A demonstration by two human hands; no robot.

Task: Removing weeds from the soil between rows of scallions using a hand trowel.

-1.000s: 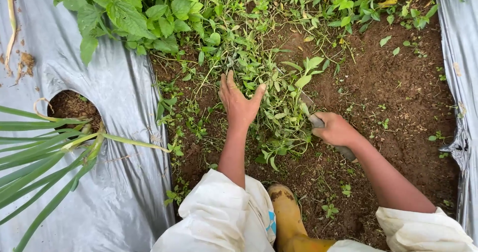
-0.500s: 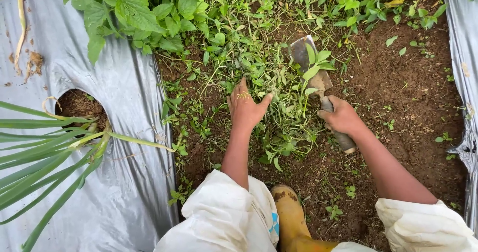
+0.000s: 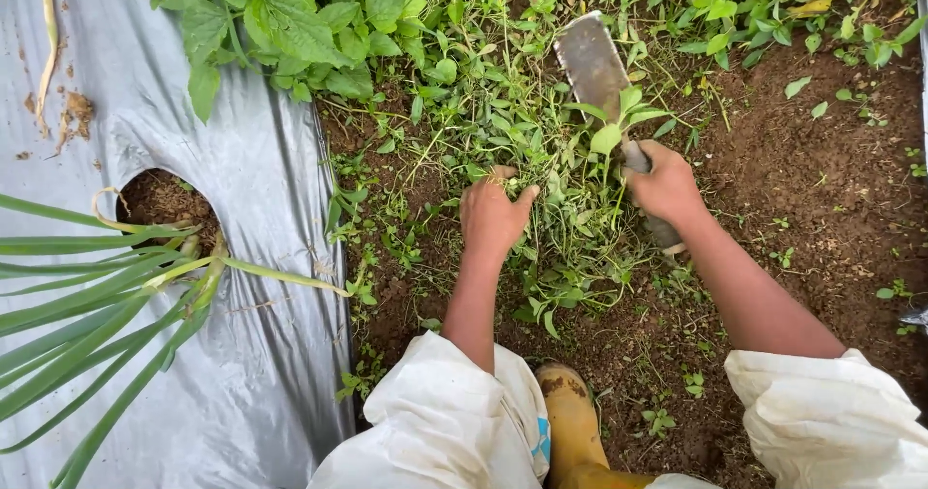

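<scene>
Hand weeding in a soil furrow beside silver plastic mulch.

The left hand closes its fingers on a clump of weeds, bunching the stems against the soil. The right hand wraps its fingers around the handle of a flat-bladed hand tool, blade raised over the same clump.
</scene>
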